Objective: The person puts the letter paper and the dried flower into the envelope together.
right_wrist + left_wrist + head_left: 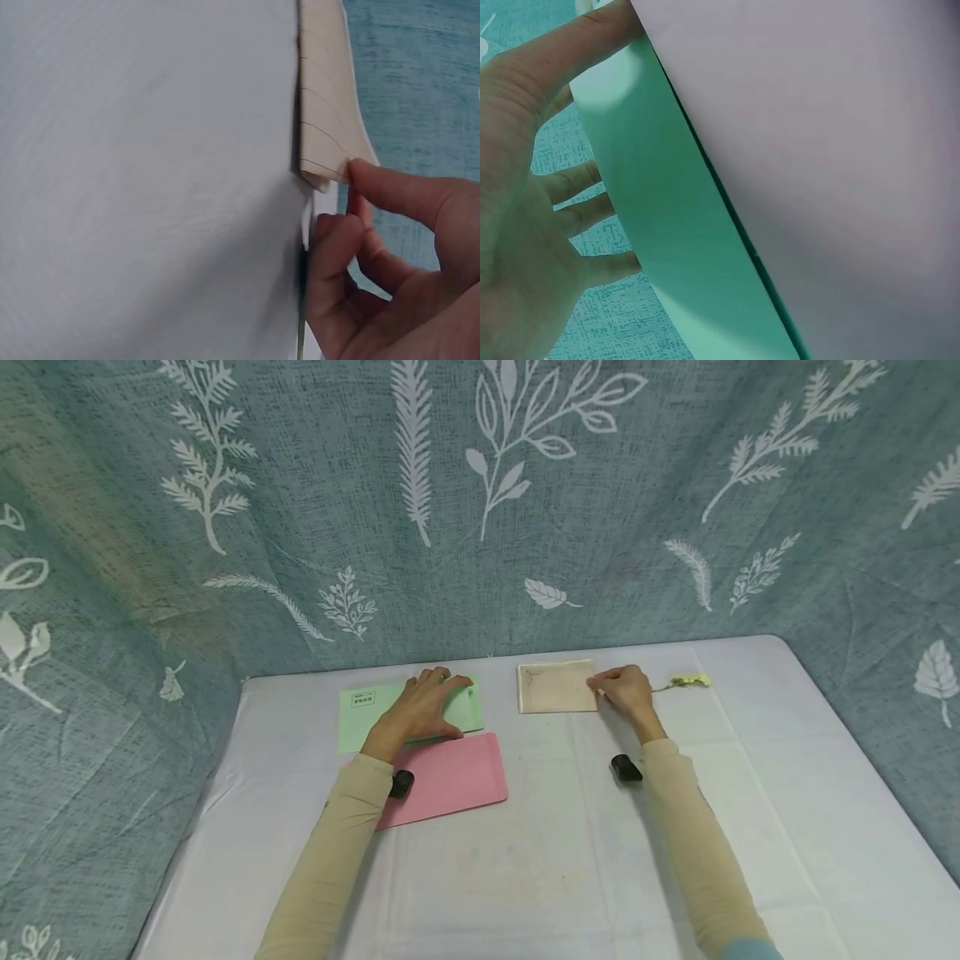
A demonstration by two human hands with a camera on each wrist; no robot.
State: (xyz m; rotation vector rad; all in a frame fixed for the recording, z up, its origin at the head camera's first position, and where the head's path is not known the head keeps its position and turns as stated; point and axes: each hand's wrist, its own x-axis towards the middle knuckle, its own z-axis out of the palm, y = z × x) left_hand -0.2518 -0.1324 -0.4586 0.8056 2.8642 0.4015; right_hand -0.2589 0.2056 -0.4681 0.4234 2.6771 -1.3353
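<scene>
On the table my left hand (426, 708) spreads over a light green envelope (362, 722) with a small printed box at its upper left. In the left wrist view the thumb lies at the near side of the envelope and the other fingers reach its far edge. A pink envelope (453, 781) lies just below, partly under my left forearm. To the right, my right hand (628, 690) pinches the right edge of a beige sheet of letter paper (553, 688). Faint ruled lines show on the paper in the right wrist view, where its edge bends up.
A small yellow flower (688, 681) on a thin stem lies right of my right hand. The white cloth (540, 860) covers the table. A grey-green leaf-patterned curtain (465, 577) hangs behind and at both sides.
</scene>
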